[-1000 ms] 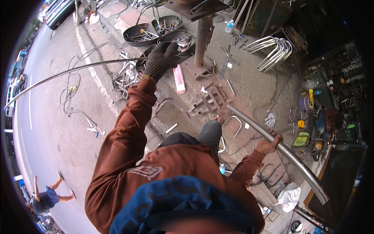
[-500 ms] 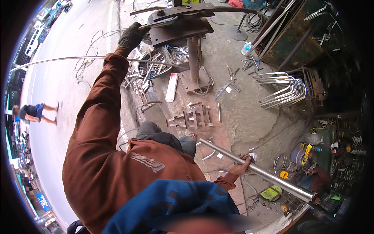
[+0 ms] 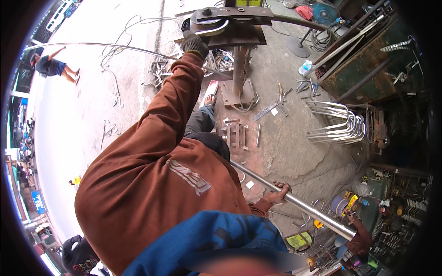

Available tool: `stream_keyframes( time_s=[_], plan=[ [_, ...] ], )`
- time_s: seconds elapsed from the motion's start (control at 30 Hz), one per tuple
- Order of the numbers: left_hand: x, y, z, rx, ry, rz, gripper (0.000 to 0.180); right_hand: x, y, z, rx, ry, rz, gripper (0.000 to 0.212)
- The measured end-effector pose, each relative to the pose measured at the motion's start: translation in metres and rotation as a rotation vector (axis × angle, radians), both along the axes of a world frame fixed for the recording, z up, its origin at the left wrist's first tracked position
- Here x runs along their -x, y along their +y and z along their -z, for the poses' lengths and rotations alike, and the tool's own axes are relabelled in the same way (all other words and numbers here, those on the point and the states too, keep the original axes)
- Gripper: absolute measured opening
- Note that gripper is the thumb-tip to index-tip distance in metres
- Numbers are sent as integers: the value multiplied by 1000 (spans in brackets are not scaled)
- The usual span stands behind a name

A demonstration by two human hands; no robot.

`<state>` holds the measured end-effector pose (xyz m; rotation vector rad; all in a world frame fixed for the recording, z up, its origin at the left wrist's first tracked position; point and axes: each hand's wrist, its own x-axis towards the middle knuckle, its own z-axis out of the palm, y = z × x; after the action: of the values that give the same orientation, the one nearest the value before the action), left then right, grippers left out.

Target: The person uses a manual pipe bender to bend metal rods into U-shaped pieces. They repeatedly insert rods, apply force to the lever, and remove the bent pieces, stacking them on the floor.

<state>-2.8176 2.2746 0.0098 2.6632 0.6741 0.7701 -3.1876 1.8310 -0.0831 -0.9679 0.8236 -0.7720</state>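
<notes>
My left hand (image 3: 195, 45), in a dark knitted glove, is closed on the end of a bent shiny metal tube (image 3: 217, 31). That tube curves along the round die of a pipe bender (image 3: 237, 17) at the top of the view. The bender's rusty post (image 3: 239, 69) stands on a square base plate (image 3: 228, 95). Down at the right, my bare right hand (image 3: 277, 193) wraps round a long, thick steel pipe (image 3: 313, 211). My body hides the pipe's near end. A long thin metal rod (image 3: 106, 44) passes behind my left wrist.
Bent metal tubes (image 3: 338, 122) are stacked at the right. Welded brown frames (image 3: 236, 135) and a square ruler (image 3: 267, 110) lie on the concrete. A co-worker (image 3: 361, 239) is at the lower right by a yellow-green bag (image 3: 299, 240). A person (image 3: 53, 66) walks at the far left.
My left hand has shifted right with the tube, and my body has turned and moved forward. One foot now shows near the bender's base. My right hand still holds the pipe.
</notes>
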Motion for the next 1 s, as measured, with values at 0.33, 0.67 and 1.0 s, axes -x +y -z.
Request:
stream_keyframes(
  time_s=[0.33, 0.67, 1.0],
  plan=[
    [28, 10, -22, 302, -251, 85, 34, -209, 25, -68, 157, -110, -177, 20],
    [9, 22, -21, 1548, -654, 52, 25, -451, 49, -148, 458, -88, -350, 29],
    [33, -13, -58, 2382, -1266, 165, 79, -560, 31, -136, 554, 154, -474, 55]
  ],
)
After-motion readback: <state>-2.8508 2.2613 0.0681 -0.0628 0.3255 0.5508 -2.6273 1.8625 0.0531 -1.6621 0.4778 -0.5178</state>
